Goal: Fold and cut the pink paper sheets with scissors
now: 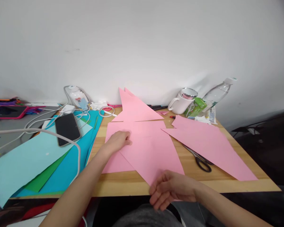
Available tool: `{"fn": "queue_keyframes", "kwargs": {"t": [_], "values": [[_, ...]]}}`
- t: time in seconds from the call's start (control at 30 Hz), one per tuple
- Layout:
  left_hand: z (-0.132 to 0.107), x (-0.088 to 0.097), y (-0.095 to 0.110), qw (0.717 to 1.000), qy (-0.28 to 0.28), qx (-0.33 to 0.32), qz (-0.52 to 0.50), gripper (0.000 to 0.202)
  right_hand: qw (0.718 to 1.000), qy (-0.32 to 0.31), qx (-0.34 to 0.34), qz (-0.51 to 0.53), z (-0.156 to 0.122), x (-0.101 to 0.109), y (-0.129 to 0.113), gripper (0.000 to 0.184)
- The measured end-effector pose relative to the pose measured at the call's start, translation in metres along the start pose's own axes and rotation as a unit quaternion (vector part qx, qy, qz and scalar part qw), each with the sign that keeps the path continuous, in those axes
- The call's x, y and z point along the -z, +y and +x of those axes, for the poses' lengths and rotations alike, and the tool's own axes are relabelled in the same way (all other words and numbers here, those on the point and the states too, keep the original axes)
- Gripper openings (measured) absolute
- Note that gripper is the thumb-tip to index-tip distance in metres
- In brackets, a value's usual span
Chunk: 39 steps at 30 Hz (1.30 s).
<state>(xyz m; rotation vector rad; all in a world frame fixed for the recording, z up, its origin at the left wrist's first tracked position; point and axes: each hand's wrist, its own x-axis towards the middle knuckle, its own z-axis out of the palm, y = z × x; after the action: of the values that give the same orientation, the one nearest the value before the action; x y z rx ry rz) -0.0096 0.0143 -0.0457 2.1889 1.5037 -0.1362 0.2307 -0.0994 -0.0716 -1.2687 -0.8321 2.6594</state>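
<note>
A large pink paper sheet (146, 148), folded into a pointed shape, lies in the middle of the wooden table (132, 184). My left hand (117, 141) rests on its left part with fingers curled, pressing it down. My right hand (169, 189) pinches the sheet's near point at the table's front edge, fingers closed on the paper. Another pink triangular sheet (210, 148) lies to the right, partly covering black-handled scissors (200, 159). A folded pink piece (134, 107) stands up at the back.
Blue, light-blue and green paper sheets (38, 157) lie at the left with a phone (67, 128) and white cables (78, 154) on them. A white mug (183, 101), a green packet (196, 107) and a plastic bottle (217, 93) stand at the back right by the wall.
</note>
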Motion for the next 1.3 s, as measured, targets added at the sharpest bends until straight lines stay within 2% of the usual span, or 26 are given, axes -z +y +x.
{"fn": "queue_keyframes", "kwargs": {"t": [0.1,0.2,0.23,0.27,0.3,0.33,0.4,0.43,0.47,0.5,0.53,0.6,0.7,0.77,0.87,0.93,1.03,1.07,1.13,1.2,1.3], "values": [[-0.001,0.001,0.002,1.000,0.007,0.003,-0.007,0.025,0.998,0.037,-0.008,-0.054,-0.018,0.001,0.008,0.018],[-0.003,0.000,0.003,1.000,0.016,0.005,-0.011,0.026,0.985,0.030,-0.014,-0.171,-0.036,-0.007,-0.006,0.015],[-0.003,0.000,0.003,1.000,0.020,0.005,-0.010,0.026,0.975,0.032,0.007,-0.219,-0.039,-0.011,-0.015,0.017],[-0.004,-0.001,0.003,1.000,0.024,0.004,-0.007,0.026,0.956,0.063,0.061,-0.279,-0.039,-0.016,-0.025,0.020],[-0.004,-0.002,0.003,1.000,0.030,0.003,-0.003,0.026,0.920,0.122,0.144,-0.344,-0.037,-0.021,-0.034,0.023],[-0.005,-0.004,0.003,0.999,0.036,0.002,0.002,0.026,0.858,0.201,0.236,-0.410,-0.031,-0.024,-0.043,0.024],[-0.006,-0.009,0.004,0.999,0.051,-0.001,0.015,0.025,0.686,0.335,0.385,-0.518,-0.010,-0.026,-0.054,0.027],[-0.007,-0.011,0.004,0.998,0.059,-0.003,0.023,0.024,0.612,0.367,0.424,-0.557,0.003,-0.025,-0.056,0.030],[-0.008,-0.013,0.004,0.997,0.068,-0.005,0.031,0.023,0.564,0.372,0.437,-0.594,0.015,-0.023,-0.055,0.033],[-0.009,-0.016,0.005,0.996,0.077,-0.007,0.041,0.021,0.534,0.374,0.431,-0.624,0.026,-0.019,-0.053,0.036],[-0.011,-0.018,0.005,0.995,0.085,-0.009,0.051,0.020,0.518,0.367,0.411,-0.654,0.036,-0.015,-0.050,0.040],[-0.013,-0.022,0.007,0.992,0.100,-0.011,0.072,0.018,0.504,0.339,0.363,-0.707,0.047,-0.006,-0.041,0.058],[-0.020,-0.028,0.015,0.987,0.125,-0.016,0.100,0.022,0.491,0.297,0.315,-0.756,0.051,0.003,-0.030,0.106],[-0.028,-0.037,0.023,0.984,0.141,-0.022,0.111,0.029,0.480,0.296,0.301,-0.769,0.052,0.006,-0.026,0.125],[-0.043,-0.061,0.038,0.981,0.147,-0.072,0.105,0.035,0.463,0.306,0.297,-0.777,0.055,0.008,-0.022,0.130],[-0.051,-0.079,0.043,0.978,0.147,-0.114,0.093,0.049,0.448,0.304,0.304,-0.784,0.057,0.008,-0.021,0.122],[-0.057,-0.098,0.038,0.960,0.181,-0.210,0.044,0.097,0.426,0.307,0.320,-0.789,0.058,0.008,-0.020,0.110],[-0.058,-0.100,0.032,0.956,0.185,-0.222,0.043,0.109,0.424,0.308,0.321,-0.789,0.058,0.008,-0.021,0.112],[-0.059,-0.096,0.016,0.956,0.181,-0.218,0.068,0.117,0.431,0.307,0.317,-0.787,0.057,0.008,-0.022,0.123],[-0.061,-0.085,-0.002,0.960,0.178,-0.190,0.100,0.112,0.446,0.305,0.306,-0.784,0.057,0.008,-0.024,0.131],[-0.065,-0.066,-0.028,0.970,0.164,-0.131,0.122,0.097,0.470,0.302,0.295,-0.775,0.057,0.007,-0.024,0.135]]}}
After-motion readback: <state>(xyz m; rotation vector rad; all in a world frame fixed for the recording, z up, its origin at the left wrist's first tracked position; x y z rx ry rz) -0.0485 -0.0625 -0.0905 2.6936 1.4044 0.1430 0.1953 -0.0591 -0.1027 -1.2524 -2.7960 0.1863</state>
